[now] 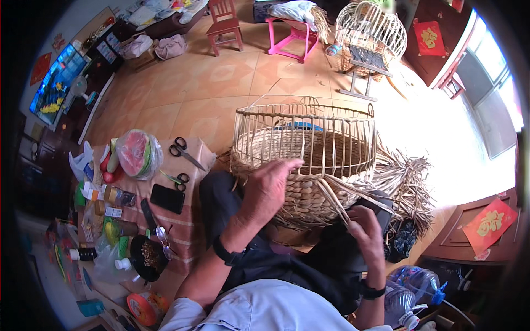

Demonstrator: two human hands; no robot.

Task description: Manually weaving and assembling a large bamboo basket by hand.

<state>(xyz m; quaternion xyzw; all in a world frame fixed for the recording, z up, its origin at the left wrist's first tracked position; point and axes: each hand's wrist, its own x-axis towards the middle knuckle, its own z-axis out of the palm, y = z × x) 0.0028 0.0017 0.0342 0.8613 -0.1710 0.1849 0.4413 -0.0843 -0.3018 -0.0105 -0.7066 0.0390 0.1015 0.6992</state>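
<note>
On my lap sits a half-woven straw basket (312,201), with a thick braided lower wall and an open frame of upright stakes above. My left hand (268,187) rests at the near left side of the basket, its fingers stretched out against the stakes. Straw strands (333,201) come off the woven wall toward the right. Their ends run into my right hand (367,229), whose fingers are closed round them just right of the basket. A bundle of loose dry straw (406,182) spreads out behind that hand.
On the cloth-covered table to the left lie black-handled scissors (185,151), a phone (167,198), wrapped watermelon (136,154), glasses (164,241) and a black bowl (148,258). Plastic bottles (406,298) stand at lower right. A red chair (223,25), pink stool (290,38) and wicker frame (371,30) stand farther back.
</note>
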